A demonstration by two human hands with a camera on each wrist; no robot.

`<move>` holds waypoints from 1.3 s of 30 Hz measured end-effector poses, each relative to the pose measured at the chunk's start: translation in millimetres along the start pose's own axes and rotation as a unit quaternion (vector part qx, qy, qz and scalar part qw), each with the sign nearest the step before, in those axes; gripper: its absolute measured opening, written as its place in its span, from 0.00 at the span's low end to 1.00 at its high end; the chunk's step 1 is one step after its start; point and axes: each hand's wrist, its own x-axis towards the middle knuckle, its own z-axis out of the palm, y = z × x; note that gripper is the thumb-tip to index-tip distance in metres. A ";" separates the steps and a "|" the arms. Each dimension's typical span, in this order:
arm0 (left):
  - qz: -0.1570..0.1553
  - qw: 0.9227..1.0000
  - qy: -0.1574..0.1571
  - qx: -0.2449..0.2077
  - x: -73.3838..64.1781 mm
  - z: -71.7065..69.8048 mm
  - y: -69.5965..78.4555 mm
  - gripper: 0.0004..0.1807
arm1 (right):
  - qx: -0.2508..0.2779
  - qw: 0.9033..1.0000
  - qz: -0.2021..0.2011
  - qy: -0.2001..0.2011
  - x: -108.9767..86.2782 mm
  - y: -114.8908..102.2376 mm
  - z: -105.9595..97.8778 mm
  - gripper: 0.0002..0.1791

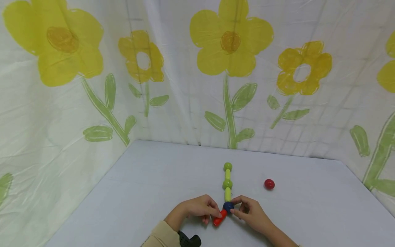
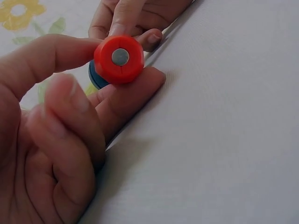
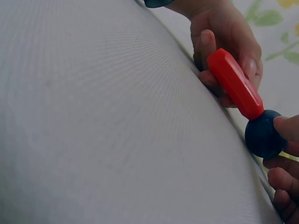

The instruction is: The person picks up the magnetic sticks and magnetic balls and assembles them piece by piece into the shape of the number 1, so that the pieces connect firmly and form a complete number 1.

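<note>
My left hand pinches a red magnetic rod between thumb and index finger. A round silver magnet shows in the rod's near end in the left wrist view, and the rod's other end meets a dark blue ball. My right hand grips that ball with thumb and fingers. From the ball a straight chain runs away from me: a yellow-green rod, a green ball, another yellow-green rod and a green ball at the far end.
A loose red ball lies on the white table, right of the chain. Behind the table hangs a white curtain with yellow flowers. A black strap-like piece is at the left wrist.
</note>
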 end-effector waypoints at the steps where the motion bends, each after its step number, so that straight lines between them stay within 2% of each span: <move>1: -0.001 1.000 -0.002 -0.001 -0.3 -0.3 0.2 0.09 | 0.000 1.000 0.001 0.000 0.1 0.0 0.0 0.16; 6: -0.006 1.000 0.001 -0.008 -0.6 0.2 0.9 0.08 | -0.001 1.000 0.001 0.001 0.3 0.3 0.1 0.16; 11: -0.007 1.000 0.018 -0.014 0.3 3.7 1.2 0.08 | -0.004 1.000 -0.003 -0.001 0.3 -0.2 0.0 0.16; 17: -0.021 0.999 0.030 -0.018 1.4 12.3 5.1 0.09 | -0.007 1.000 -0.011 -0.005 -0.2 -0.8 -0.5 0.15; 21: -0.035 0.998 0.050 -0.017 2.8 20.4 8.2 0.10 | -0.008 1.000 -0.009 -0.007 0.0 -0.9 -1.0 0.16; 26: -0.046 0.996 0.071 -0.040 4.7 28.6 10.6 0.09 | -0.012 1.000 -0.010 -0.009 0.2 -0.3 -1.6 0.16; 30: -0.052 0.994 0.077 -0.054 6.2 31.9 10.4 0.09 | -0.017 1.000 -0.014 -0.009 0.3 0.6 -1.5 0.16; 39: -0.057 0.993 0.092 -0.053 6.1 37.3 13.1 0.09 | -0.019 1.000 -0.020 -0.004 0.0 1.7 -0.9 0.16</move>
